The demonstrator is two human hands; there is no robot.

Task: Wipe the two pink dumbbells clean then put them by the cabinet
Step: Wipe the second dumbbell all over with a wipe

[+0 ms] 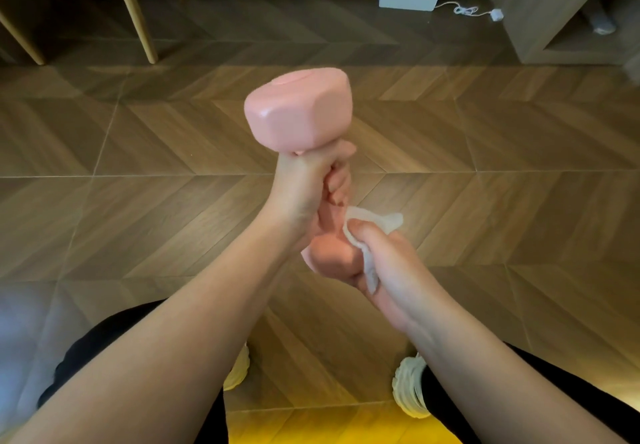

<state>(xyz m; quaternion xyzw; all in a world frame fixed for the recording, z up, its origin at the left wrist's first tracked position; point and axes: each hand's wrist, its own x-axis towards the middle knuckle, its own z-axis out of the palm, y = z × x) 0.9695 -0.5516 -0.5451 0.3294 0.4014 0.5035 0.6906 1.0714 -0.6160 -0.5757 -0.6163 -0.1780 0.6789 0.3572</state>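
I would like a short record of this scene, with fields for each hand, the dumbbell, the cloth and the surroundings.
left grip: hand wrapped round the handle of the pink dumbbell, one head up
right grip: hand presses a white wipe on the lower head
second dumbbell: not in view
floor: wooden herringbone
cabinet: back right, on the floor

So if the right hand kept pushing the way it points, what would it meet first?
The dumbbell, at its lower end: the right hand seems to press its cloth against it. Past that, likely the left hand gripping the dumbbell, though depth is unclear.
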